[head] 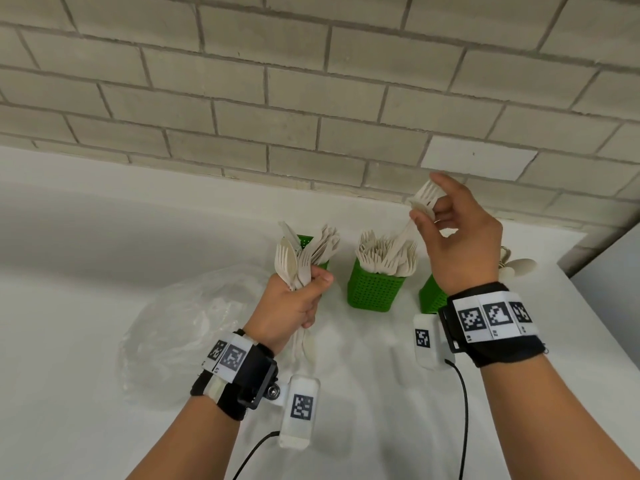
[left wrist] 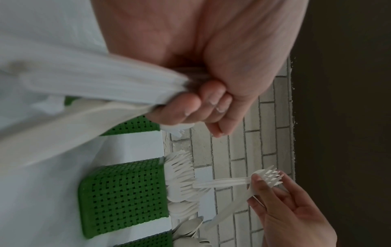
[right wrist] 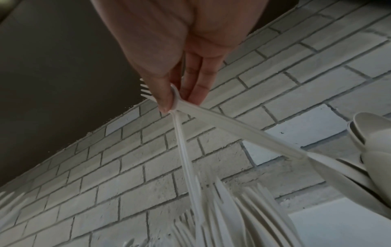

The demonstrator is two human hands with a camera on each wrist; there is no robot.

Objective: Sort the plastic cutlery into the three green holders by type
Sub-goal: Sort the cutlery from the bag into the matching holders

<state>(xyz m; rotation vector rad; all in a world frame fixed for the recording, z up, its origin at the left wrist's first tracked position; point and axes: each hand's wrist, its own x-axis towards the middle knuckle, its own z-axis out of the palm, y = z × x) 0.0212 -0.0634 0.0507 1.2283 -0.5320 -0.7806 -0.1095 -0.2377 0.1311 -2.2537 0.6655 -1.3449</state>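
**Forks raised over the middle holder**

Your right hand (head: pixel 457 233) pinches a few forks (head: pixel 425 199) by their heads, between thumb and fingertips, with the other fingers loosely spread. The handles hang down toward the middle holder (head: pixel 374 289), which is packed with forks standing tines up; the right wrist view shows two handles splaying apart below your thumb. Whether the handle tips touch the forks in the holder cannot be told.

Your left hand (head: pixel 298 306) is fisted around a mixed bundle (head: pixel 294 265) of forks and spoons, heads up and handles poking out below the fist. It hangs in front of the left holder (head: pixel 306 242), which holds more cutlery; its type is unclear from here.

The right holder (head: pixel 431 296), partly hidden behind your right wrist, carries spoons (head: pixel 519 266).

All three holders stand in a row on the white table (head: pixel 86 237) near the brick wall (head: pixel 311 81). A clear plastic bag (head: pixel 187 327) lies crumpled to the left of your left arm.
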